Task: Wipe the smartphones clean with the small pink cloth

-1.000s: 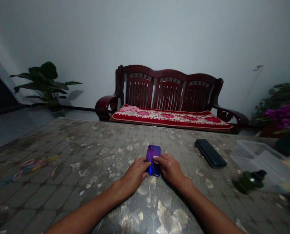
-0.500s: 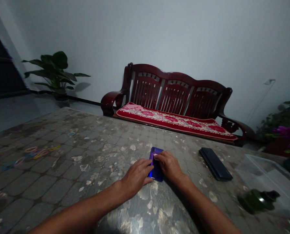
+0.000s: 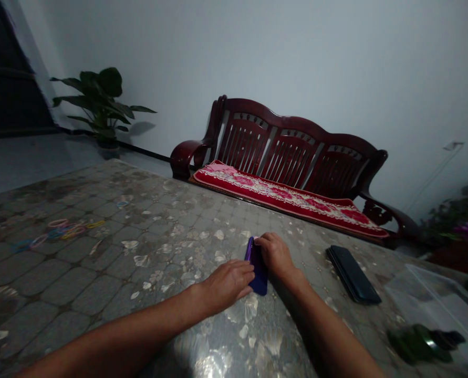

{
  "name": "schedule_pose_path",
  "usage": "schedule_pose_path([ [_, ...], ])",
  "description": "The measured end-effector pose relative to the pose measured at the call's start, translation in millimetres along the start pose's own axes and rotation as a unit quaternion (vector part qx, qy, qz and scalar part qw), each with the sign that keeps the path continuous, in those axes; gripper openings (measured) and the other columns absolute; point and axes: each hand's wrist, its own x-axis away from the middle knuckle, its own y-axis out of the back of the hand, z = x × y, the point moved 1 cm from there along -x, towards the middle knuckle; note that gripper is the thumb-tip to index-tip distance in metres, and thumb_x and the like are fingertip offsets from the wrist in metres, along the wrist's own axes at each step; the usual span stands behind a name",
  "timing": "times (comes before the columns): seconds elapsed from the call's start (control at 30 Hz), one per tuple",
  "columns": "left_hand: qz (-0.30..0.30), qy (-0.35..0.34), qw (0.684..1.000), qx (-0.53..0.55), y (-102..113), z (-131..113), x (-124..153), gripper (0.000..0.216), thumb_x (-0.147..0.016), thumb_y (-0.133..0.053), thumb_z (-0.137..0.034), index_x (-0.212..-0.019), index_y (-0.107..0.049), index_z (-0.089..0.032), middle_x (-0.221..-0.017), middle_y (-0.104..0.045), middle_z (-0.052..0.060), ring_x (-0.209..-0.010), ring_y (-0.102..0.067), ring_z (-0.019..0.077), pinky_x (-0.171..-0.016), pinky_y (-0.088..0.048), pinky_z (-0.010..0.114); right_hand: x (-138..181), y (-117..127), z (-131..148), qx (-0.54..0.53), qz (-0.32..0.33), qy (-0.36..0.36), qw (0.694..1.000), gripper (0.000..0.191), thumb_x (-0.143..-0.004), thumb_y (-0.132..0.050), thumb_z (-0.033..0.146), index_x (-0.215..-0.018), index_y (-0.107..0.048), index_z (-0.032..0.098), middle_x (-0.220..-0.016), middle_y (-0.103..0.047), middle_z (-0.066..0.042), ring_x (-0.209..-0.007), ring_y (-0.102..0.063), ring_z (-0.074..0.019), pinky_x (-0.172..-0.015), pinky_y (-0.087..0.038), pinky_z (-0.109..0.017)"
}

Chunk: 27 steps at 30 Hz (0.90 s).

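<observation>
A glossy blue-purple smartphone (image 3: 259,275) is in front of me at the table, its camera side partly covered by my hands. Its left edge looks slightly raised. My left hand (image 3: 229,281) grips the phone's lower left side, fingers lying over the edge and thumb low. Curled fingers of my right hand (image 3: 275,254) press at the phone's upper end. A small pale bit shows at those fingertips, but I cannot make out what it is. To the right lies a dark wallet-like case (image 3: 353,274), apart from both hands.
Colourful rubber bands (image 3: 66,229) lie on the patterned tabletop (image 3: 111,262) at left. On the right are a green bottle (image 3: 420,342) with a dark cap and a clear plastic box (image 3: 430,289). Beyond the table stands a wooden bench (image 3: 292,152) with a red cover.
The phone has tilted, showing more of its left edge. My right fingers have moved from its back up to its upper end. The view has turned slightly.
</observation>
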Motion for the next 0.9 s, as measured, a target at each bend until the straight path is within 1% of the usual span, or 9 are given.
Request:
schedule_pose_path([
  [0.1, -0.006, -0.002, 1.000, 0.000, -0.1, -0.7, 0.3, 0.018, -0.092, -0.066, -0.023, -0.109, -0.070, -0.018, -0.118, -0.071, 0.011, -0.115, -0.066, 0.0265, -0.104, -0.050, 0.039, 6.3, 4.2, 5.0, -0.014, 0.016, 0.013, 1.000, 0.030, -0.087, -0.051, 0.005, -0.098, -0.075, 0.020, -0.091, -0.067, -0.008, -0.087, -0.058, -0.0226, -0.077, -0.043, -0.031],
  [0.23, 0.010, -0.002, 1.000, -0.003, 0.7, -2.7, -1.0, 0.016, -0.092, -0.065, -0.021, -0.107, -0.070, -0.017, -0.117, -0.072, 0.011, -0.112, -0.067, 0.0265, -0.101, -0.052, 0.038, 15.5, 6.8, 11.0, -0.036, 0.020, 0.036, 0.999, 0.031, -0.081, -0.052, 0.004, -0.095, -0.074, 0.021, -0.090, -0.066, -0.007, -0.087, -0.057, -0.0215, -0.077, -0.043, -0.029],
  [0.33, 0.023, 0.002, 1.000, -0.003, 1.2, -3.4, -1.7, 0.015, -0.092, -0.065, -0.021, -0.106, -0.070, -0.017, -0.115, -0.072, 0.011, -0.109, -0.069, 0.0261, -0.098, -0.053, 0.037, 14.1, 5.0, 9.8, -0.039, 0.013, 0.021, 0.999, 0.031, -0.083, -0.051, 0.004, -0.097, -0.074, 0.021, -0.092, -0.067, -0.007, -0.089, -0.057, -0.0218, -0.079, -0.043, -0.030],
  [0.5, 0.017, 0.005, 1.000, -0.005, -0.7, -2.3, 0.4, 0.018, -0.093, -0.064, -0.021, -0.110, -0.070, -0.018, -0.122, -0.071, 0.010, -0.114, -0.067, 0.0264, -0.102, -0.051, 0.038, 7.0, -0.3, 3.2, -0.062, -0.007, -0.016, 0.998, 0.030, -0.085, -0.053, 0.005, -0.103, -0.071, 0.020, -0.100, -0.069, -0.008, -0.096, -0.059, -0.0225, -0.087, -0.044, -0.031],
  [0.63, 0.024, 0.004, 1.000, 0.004, -1.8, -1.8, 1.1, 0.019, -0.092, -0.065, -0.021, -0.110, -0.070, -0.018, -0.121, -0.071, 0.011, -0.113, -0.068, 0.0261, -0.102, -0.052, 0.037, 13.9, -0.6, 4.2, -0.073, -0.008, 0.013, 0.997, 0.026, -0.086, -0.053, 0.007, -0.102, -0.071, 0.019, -0.099, -0.070, -0.008, -0.094, -0.059, -0.0231, -0.085, -0.044, -0.032],
  [0.73, 0.005, 0.002, 1.000, 0.010, -2.3, -1.5, 1.4, 0.018, -0.092, -0.065, -0.021, -0.109, -0.071, -0.018, -0.118, -0.072, 0.010, -0.111, -0.068, 0.0253, -0.102, -0.052, 0.036, 19.7, 2.2, 5.7, -0.101, 0.004, 0.026, 0.995, 0.023, -0.090, -0.051, 0.013, -0.097, -0.072, 0.019, -0.092, -0.071, -0.008, -0.089, -0.060, -0.0224, -0.081, -0.044, -0.032],
  [0.77, -0.002, 0.000, 1.000, 0.009, -2.5, -1.3, 1.6, 0.018, -0.093, -0.064, -0.021, -0.110, -0.071, -0.019, -0.117, -0.072, 0.010, -0.112, -0.068, 0.0251, -0.102, -0.052, 0.036, 20.1, 3.1, 5.3, -0.121, 0.004, 0.015, 0.993, 0.022, -0.091, -0.051, 0.016, -0.096, -0.072, 0.019, -0.092, -0.071, -0.007, -0.088, -0.061, -0.0222, -0.081, -0.044, -0.032],
  [0.83, -0.006, -0.001, 1.000, -0.001, -2.8, -1.2, 2.1, 0.019, -0.093, -0.064, -0.022, -0.110, -0.071, -0.019, -0.119, -0.072, 0.010, -0.114, -0.067, 0.0254, -0.103, -0.052, 0.037, 18.2, 3.3, 2.7, -0.186, 0.003, -0.034, 0.982, 0.022, -0.093, -0.051, 0.023, -0.097, -0.072, 0.020, -0.092, -0.073, -0.006, -0.088, -0.063, -0.0213, -0.080, -0.045, -0.031],
  [0.9, 0.002, -0.002, 1.000, -0.015, -2.9, -1.2, 2.6, 0.021, -0.092, -0.066, -0.022, -0.112, -0.071, -0.017, -0.122, -0.071, 0.011, -0.116, -0.067, 0.0262, -0.102, -0.053, 0.037, 14.0, 0.8, -1.9, -0.275, 0.005, -0.094, 0.957, 0.024, -0.093, -0.051, 0.030, -0.097, -0.072, 0.020, -0.091, -0.074, -0.005, -0.085, -0.065, -0.0201, -0.077, -0.046, -0.029],
])
